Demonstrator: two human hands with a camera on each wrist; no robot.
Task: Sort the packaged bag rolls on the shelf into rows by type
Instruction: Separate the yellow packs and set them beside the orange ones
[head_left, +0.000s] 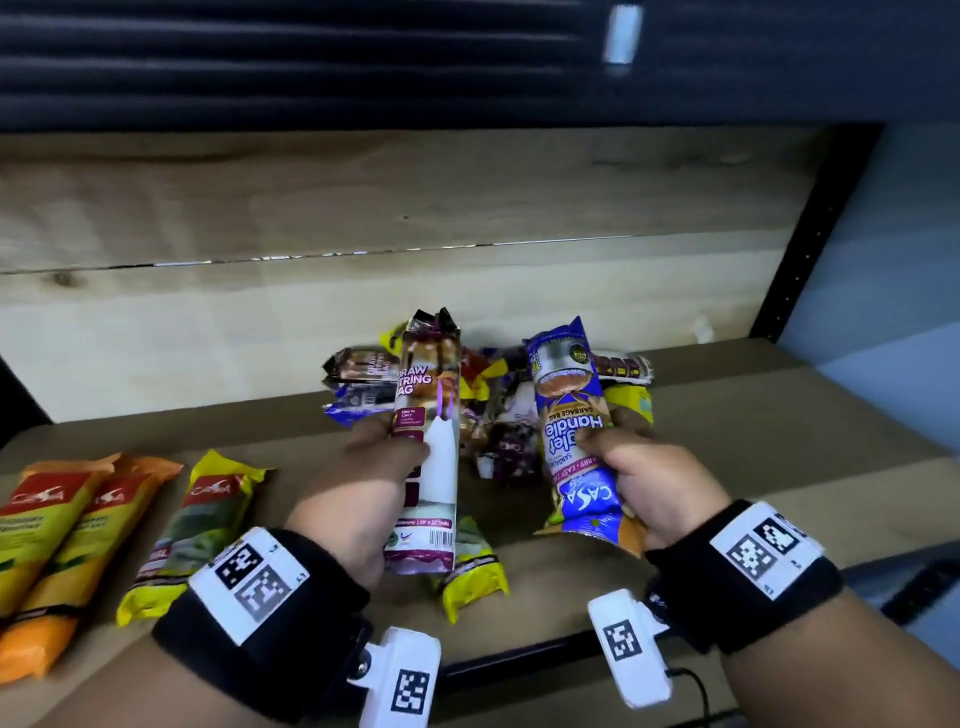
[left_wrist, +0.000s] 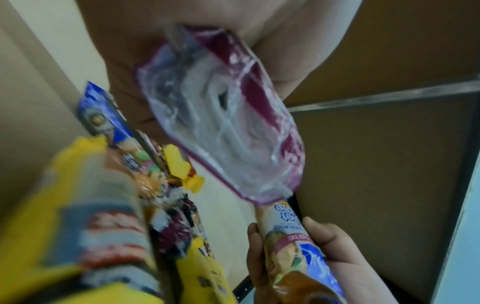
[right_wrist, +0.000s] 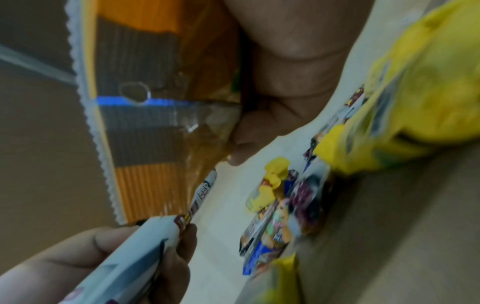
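My left hand (head_left: 358, 486) grips a maroon and white drawstring bag roll (head_left: 427, 441), held upright above the shelf (head_left: 727, 415), and my right hand (head_left: 649, 483) grips a blue handle bag roll (head_left: 574, 431) just beside it. Behind both, toward the back edge of the shelf, lies a mixed pile of rolls (head_left: 493, 395). Near the left edge, two orange rolls (head_left: 57, 545) and a yellow roll (head_left: 197, 525) lie side by side, and another yellow roll (head_left: 472, 566) lies under my left hand
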